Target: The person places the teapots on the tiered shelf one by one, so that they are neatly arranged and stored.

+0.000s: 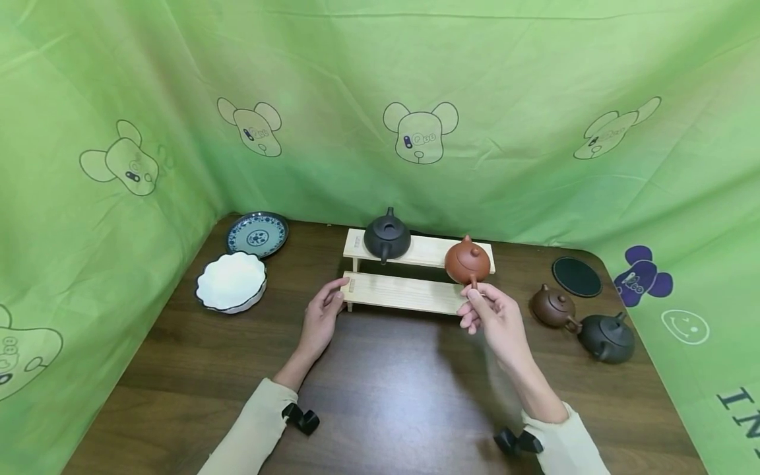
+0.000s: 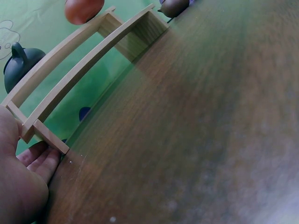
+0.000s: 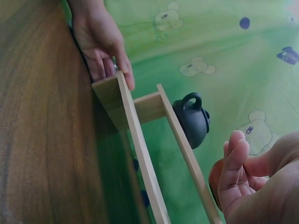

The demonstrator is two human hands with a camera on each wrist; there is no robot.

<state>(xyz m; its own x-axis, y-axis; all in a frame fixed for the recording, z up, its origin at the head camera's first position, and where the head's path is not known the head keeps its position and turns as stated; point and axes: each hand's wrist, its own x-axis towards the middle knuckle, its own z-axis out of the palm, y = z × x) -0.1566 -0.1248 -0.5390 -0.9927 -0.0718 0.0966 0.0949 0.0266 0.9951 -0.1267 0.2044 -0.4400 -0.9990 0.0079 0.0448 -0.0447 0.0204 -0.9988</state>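
My right hand point(image 1: 495, 320) pinches the handle of a reddish-brown clay teapot point(image 1: 466, 260) at the right end of the upper shelf of a two-tier wooden stand point(image 1: 410, 293). In the left wrist view the teapot's round belly point(image 2: 83, 10) shows right at that shelf; in the right wrist view my fingers hide most of it. At the stand's left end, my left hand point(image 1: 320, 320) grips the lower shelf, thumb on top and other fingers around the end. A black teapot point(image 1: 387, 237) sits on the left part of the upper shelf.
On the right are a brown teapot point(image 1: 552, 307), a dark grey teapot point(image 1: 607, 338) and a round black coaster point(image 1: 577, 277). A blue patterned plate point(image 1: 276, 232) and a white scalloped dish point(image 1: 231, 282) stand on the left. Green cloth point(image 1: 332, 132) hangs behind the wooden table point(image 1: 380, 396).
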